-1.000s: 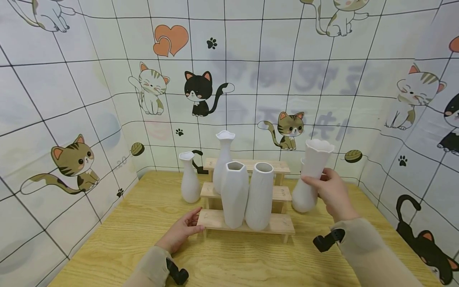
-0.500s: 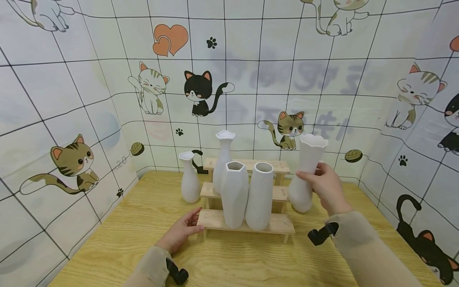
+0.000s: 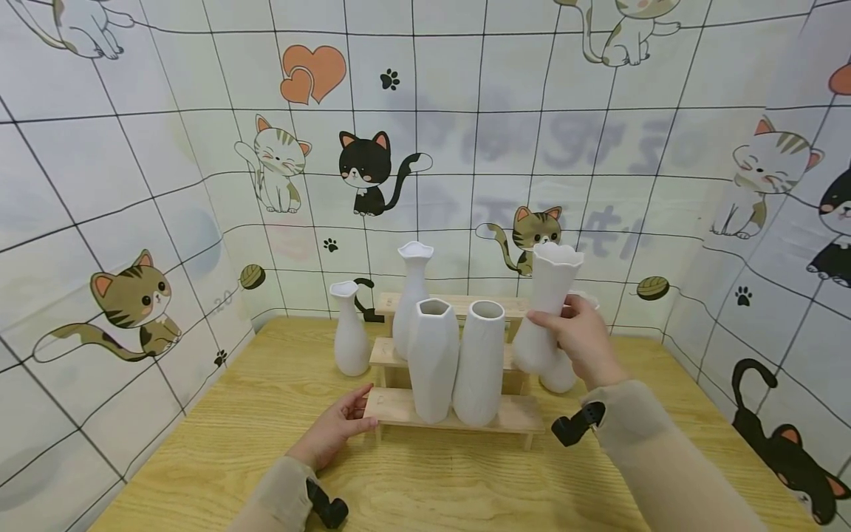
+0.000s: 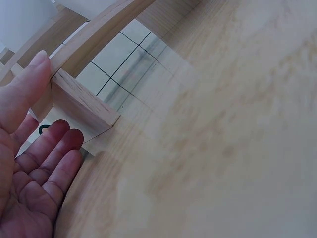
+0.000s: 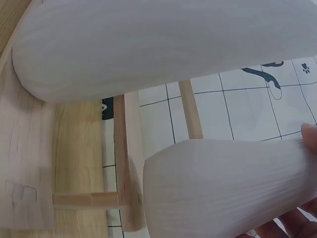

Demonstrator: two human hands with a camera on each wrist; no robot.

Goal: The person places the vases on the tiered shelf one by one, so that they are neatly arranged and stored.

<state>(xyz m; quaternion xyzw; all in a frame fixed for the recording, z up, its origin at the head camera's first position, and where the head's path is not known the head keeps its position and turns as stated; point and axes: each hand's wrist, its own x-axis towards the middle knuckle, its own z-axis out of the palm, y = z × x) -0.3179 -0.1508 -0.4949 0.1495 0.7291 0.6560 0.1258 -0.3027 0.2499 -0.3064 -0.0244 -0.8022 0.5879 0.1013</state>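
Observation:
My right hand (image 3: 585, 340) grips the neck of a white vase with a scalloped rim (image 3: 555, 277), thumb on the near side. The rounded base of this vase overlaps the right end of the stand's middle step; in the right wrist view its body (image 5: 228, 183) shows beside the wooden frame. My left hand (image 3: 335, 432) holds the left end of the lowest step of a three-step wooden stand (image 3: 521, 415), thumb at the front corner. In the left wrist view the other fingers (image 4: 64, 171) lie loosely beside the leg. On that step stand a faceted vase (image 3: 433, 362) and a cylindrical vase (image 3: 480, 366).
A taller white vase with a wavy rim (image 3: 412, 295) stands on the middle step at the left. One small white vase (image 3: 351, 343) is on the wooden table (image 3: 266, 414) left of the stand. Another vase (image 3: 560, 375) stands at the right, partly hidden. Cat-patterned cloth walls (image 3: 452, 148) enclose the table.
My right hand has carried the scalloped vase leftward and slightly up, toward the stand, uncovering part of the vase behind it. The left hand has stayed on the stand.

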